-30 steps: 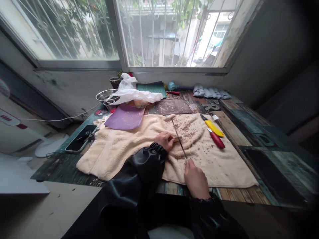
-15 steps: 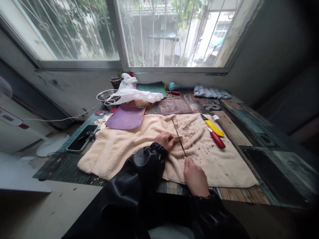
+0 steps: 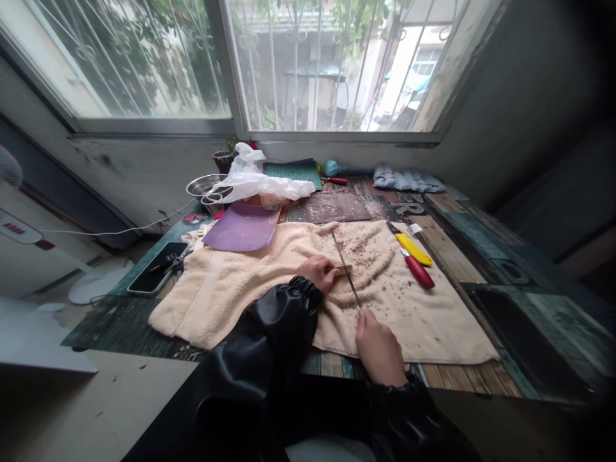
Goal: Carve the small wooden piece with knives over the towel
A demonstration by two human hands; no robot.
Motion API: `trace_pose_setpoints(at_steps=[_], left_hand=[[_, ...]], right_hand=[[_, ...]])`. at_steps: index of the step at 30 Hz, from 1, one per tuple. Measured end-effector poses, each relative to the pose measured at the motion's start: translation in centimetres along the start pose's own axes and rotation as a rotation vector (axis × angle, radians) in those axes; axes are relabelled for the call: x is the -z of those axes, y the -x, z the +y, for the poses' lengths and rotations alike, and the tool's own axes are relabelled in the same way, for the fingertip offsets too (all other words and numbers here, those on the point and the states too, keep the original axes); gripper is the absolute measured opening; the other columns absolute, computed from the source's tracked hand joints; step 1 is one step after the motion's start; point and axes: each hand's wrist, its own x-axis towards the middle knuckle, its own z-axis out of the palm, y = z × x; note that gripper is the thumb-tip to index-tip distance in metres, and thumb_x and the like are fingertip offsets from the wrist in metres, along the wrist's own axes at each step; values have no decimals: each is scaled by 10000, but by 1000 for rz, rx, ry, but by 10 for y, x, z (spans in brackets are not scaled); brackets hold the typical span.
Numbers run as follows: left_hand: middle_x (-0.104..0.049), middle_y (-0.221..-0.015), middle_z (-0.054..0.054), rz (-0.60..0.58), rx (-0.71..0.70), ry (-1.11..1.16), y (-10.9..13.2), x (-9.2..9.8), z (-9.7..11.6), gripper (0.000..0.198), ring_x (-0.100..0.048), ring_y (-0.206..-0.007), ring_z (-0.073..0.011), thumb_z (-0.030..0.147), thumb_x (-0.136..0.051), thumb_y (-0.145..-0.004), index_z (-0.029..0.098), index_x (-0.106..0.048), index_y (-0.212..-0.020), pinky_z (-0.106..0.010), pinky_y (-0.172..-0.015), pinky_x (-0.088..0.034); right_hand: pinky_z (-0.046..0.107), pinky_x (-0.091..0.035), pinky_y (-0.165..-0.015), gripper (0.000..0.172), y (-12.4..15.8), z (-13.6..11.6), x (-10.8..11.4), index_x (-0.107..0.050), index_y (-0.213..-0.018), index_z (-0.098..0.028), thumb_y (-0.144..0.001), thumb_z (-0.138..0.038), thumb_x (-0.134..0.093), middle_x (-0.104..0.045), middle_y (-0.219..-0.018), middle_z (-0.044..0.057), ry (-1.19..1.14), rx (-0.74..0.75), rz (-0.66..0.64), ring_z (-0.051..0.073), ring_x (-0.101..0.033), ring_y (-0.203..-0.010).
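Observation:
My left hand (image 3: 317,273) is closed around a small stick of light wood (image 3: 342,271) and presses it onto the beige towel (image 3: 240,289). My right hand (image 3: 380,346) grips the near end of a long, thin, dark file (image 3: 339,251); its fingers hide the handle. The file lies across the far end of the wood, slanting up and away to the left. Brown shavings (image 3: 360,247) are scattered over the towel beyond both hands. To the right on the towel lie a yellow-handled knife (image 3: 414,249) and a red-handled knife (image 3: 419,271).
A purple sheet (image 3: 243,228) covers the towel's far left corner. Behind it are a white plastic bag (image 3: 269,185) and a metal bowl (image 3: 202,185). A phone-like black tray (image 3: 156,273) sits left of the towel. A grey package (image 3: 409,179) lies at the back right, below the window.
My right hand has drawn the file slightly toward me across the wood. My left hand stays in about the same place.

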Motion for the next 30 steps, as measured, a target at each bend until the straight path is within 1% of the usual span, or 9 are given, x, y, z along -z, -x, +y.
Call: trace_pose_setpoints(at_steps=[7,9,12,14,18,21,24,26,30], left_hand=[[-598,-767,-6,17,-17,10,1,4,6,120,-537,-772,-129,314,-562,-701,204,-610,-702,-236,-676,-421],[-601,-760,-4,-1,-30,18,0,4,5,120,-540,-776,-131,317,-565,-699,208,-613,-705,-236,-668,-423],[-605,-761,-3,-48,-85,57,-1,4,1,138,-543,-778,-128,341,-566,-697,213,-618,-711,-234,-676,-426],[-605,-764,-10,-55,-104,70,-1,3,0,156,-543,-780,-128,353,-558,-705,210,-620,-712,-238,-694,-427],[-605,-767,-10,-17,-54,57,0,4,4,127,-542,-792,-130,321,-563,-705,209,-623,-711,-239,-709,-429],[-607,-771,0,-20,-28,50,-1,6,5,106,-542,-795,-127,309,-573,-695,219,-626,-711,-228,-695,-430],[-609,-773,7,-53,-34,45,-3,6,3,116,-544,-779,-124,325,-573,-691,228,-630,-718,-221,-661,-428],[-610,-775,8,-63,-57,46,-3,5,2,124,-544,-772,-122,332,-570,-692,227,-630,-717,-217,-649,-424],[-607,-761,3,-27,-55,43,-1,7,5,126,-542,-774,-121,328,-570,-697,215,-626,-702,-217,-662,-423]], right_hand=[[226,-313,-509,320,2,-2,1,-513,-934,-190,-863,-310,-225,-610,-666,62,5,-4,19,143,-570,-585],[225,-320,-508,315,3,-2,0,-510,-929,-191,-863,-305,-224,-609,-657,58,16,-5,23,144,-572,-583],[226,-333,-509,300,7,-1,-3,-506,-922,-188,-863,-292,-232,-606,-648,58,34,-8,22,145,-570,-572],[231,-339,-509,299,8,-3,-5,-505,-922,-183,-863,-285,-230,-606,-650,63,30,-7,14,148,-572,-569],[235,-345,-518,299,8,-11,-6,-503,-917,-178,-864,-286,-229,-612,-673,72,14,-4,23,154,-585,-590],[236,-348,-521,297,9,-10,-6,-502,-913,-185,-865,-281,-224,-613,-676,68,13,6,14,158,-587,-598],[232,-343,-515,293,12,-5,-6,-500,-915,-186,-864,-274,-225,-605,-645,60,15,7,-12,160,-584,-595],[231,-338,-512,296,11,-4,-7,-498,-909,-186,-865,-279,-221,-604,-640,59,13,3,-2,161,-585,-596],[234,-336,-511,300,9,-5,-8,-493,-896,-189,-868,-285,-210,-615,-670,63,17,-1,44,165,-588,-601]])
